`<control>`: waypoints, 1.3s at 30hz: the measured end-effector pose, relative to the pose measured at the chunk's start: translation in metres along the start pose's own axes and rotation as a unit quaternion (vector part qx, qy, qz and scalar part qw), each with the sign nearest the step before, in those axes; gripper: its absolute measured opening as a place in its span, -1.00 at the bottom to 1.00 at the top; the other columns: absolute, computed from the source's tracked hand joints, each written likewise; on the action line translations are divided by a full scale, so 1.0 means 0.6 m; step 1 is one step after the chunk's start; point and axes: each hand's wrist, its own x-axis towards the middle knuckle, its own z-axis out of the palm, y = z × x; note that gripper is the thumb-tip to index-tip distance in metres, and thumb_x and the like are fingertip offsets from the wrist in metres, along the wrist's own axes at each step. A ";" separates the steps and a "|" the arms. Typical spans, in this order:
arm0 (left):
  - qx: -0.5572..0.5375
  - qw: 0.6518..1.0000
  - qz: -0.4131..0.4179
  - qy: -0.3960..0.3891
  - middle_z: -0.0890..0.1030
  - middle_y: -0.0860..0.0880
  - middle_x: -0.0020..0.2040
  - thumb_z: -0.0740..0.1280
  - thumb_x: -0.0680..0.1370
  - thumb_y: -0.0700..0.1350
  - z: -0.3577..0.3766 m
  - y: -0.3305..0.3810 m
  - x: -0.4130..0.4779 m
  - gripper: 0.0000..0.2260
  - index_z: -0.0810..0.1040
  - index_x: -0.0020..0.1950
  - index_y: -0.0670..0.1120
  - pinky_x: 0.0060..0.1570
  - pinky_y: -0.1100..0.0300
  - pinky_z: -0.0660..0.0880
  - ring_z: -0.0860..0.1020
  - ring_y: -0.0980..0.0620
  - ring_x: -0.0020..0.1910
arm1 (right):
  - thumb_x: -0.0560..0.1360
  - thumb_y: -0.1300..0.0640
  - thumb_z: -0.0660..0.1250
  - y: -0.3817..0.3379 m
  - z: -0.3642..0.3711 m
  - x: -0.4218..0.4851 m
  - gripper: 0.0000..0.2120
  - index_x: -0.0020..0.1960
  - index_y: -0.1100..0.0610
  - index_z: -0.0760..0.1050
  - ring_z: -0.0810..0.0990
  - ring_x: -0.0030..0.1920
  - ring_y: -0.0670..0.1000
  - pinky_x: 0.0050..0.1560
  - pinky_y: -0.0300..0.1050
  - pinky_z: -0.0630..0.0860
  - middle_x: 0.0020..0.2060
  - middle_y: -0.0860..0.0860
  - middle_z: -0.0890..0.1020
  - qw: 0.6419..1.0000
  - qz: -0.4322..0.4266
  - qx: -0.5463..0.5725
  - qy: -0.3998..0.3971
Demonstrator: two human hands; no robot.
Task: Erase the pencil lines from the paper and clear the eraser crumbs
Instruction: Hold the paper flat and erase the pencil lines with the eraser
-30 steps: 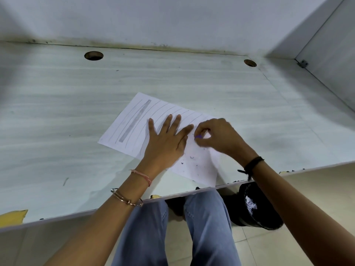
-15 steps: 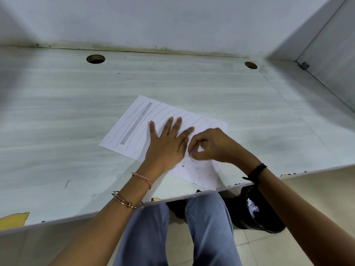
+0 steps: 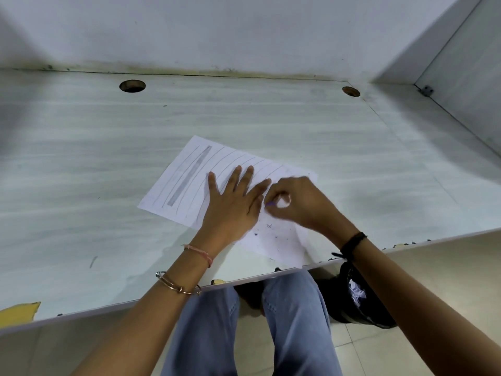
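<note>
Paper [image 3: 217,158] is pinned by my flat, spread left hand [image 3: 233,210]; right fingers [image 3: 280,187] pinch the purple eraser [image 3: 270,204] mid-sheet. Rub short strokes away from the pinning hand.

Single head view — looks forward-down, close over desk [image 3: 81,169].

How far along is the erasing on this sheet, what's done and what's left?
Done: the near end of the paper looks free of lines. In hand: the left hand presses the sheet flat while the right hand pinches a purple eraser against it. Left: the pencil lines and grey band at the far end, plus the crumbs on the near end.
</note>
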 end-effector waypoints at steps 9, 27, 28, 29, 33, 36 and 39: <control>0.006 1.000 0.000 -0.017 -0.24 -0.03 0.60 -0.17 0.67 0.13 -0.003 0.000 0.000 -0.53 -0.24 0.56 0.20 0.38 -0.39 -0.25 -0.25 -0.08 0.57 | 0.34 0.26 0.46 -0.006 0.002 -0.012 -0.93 -0.21 0.13 0.66 0.48 -0.33 -0.22 -0.24 -0.40 0.30 -0.38 -0.17 0.57 0.999 -0.031 0.023 -0.033; -0.005 1.000 -0.001 -0.007 -0.20 0.00 0.60 -0.38 0.58 0.16 0.001 0.000 0.001 -0.49 -0.21 0.56 0.23 0.39 -0.38 -0.24 -0.22 -0.06 0.57 | 0.36 0.25 0.45 0.006 -0.007 -0.025 -0.94 -0.17 0.14 0.65 0.45 -0.35 -0.16 -0.23 -0.36 0.32 -0.28 -0.03 0.65 0.999 -0.027 -0.010 -0.034; -0.007 1.000 0.002 -0.007 -0.19 0.01 0.60 -0.43 0.53 0.17 0.000 0.000 0.000 -0.44 -0.21 0.56 0.23 0.39 -0.38 -0.24 -0.22 -0.05 0.57 | 0.36 0.24 0.46 0.005 -0.012 -0.029 -0.93 -0.17 0.13 0.66 0.46 -0.36 -0.16 -0.25 -0.39 0.33 -0.29 -0.06 0.66 0.998 -0.026 0.002 -0.063; -0.007 1.000 0.004 -0.011 -0.20 0.01 0.60 -0.46 0.50 0.17 0.001 -0.001 0.000 -0.41 -0.21 0.55 0.24 0.39 -0.38 -0.24 -0.22 -0.05 0.57 | 0.36 0.24 0.47 0.013 -0.019 -0.024 -0.93 -0.17 0.13 0.66 0.48 -0.36 -0.17 -0.26 -0.41 0.33 -0.30 -0.09 0.65 0.998 -0.014 0.007 -0.057; 0.000 1.000 0.004 -0.016 -0.24 0.01 0.60 -0.43 0.55 0.17 0.000 -0.003 0.000 -0.47 -0.27 0.54 0.25 0.39 -0.37 -0.25 -0.25 -0.05 0.57 | 0.36 0.26 0.42 0.023 -0.013 -0.010 -0.95 -0.19 0.15 0.62 0.46 -0.35 -0.17 -0.20 -0.28 0.32 -0.33 -0.09 0.55 0.996 0.023 -0.027 0.077; -0.013 1.000 0.001 -0.015 -0.23 0.03 0.60 -0.31 0.62 0.14 -0.001 0.000 -0.002 -0.53 -0.22 0.55 0.25 0.39 -0.36 -0.26 -0.26 -0.02 0.57 | 0.34 0.25 0.45 0.001 -0.002 -0.033 -0.93 -0.18 0.14 0.65 0.47 -0.36 -0.18 -0.23 -0.39 0.32 -0.32 -0.07 0.61 0.999 -0.019 0.007 -0.034; -0.024 1.000 0.006 -0.015 -0.22 0.04 0.60 -0.35 0.60 0.15 -0.003 0.000 -0.006 -0.51 -0.20 0.55 0.26 0.40 -0.35 -0.26 -0.25 0.00 0.57 | 0.33 0.28 0.45 0.022 -0.031 -0.030 -0.92 -0.19 0.15 0.66 0.51 -0.36 -0.18 -0.21 -0.34 0.42 -0.30 -0.03 0.67 0.997 0.016 0.023 -0.069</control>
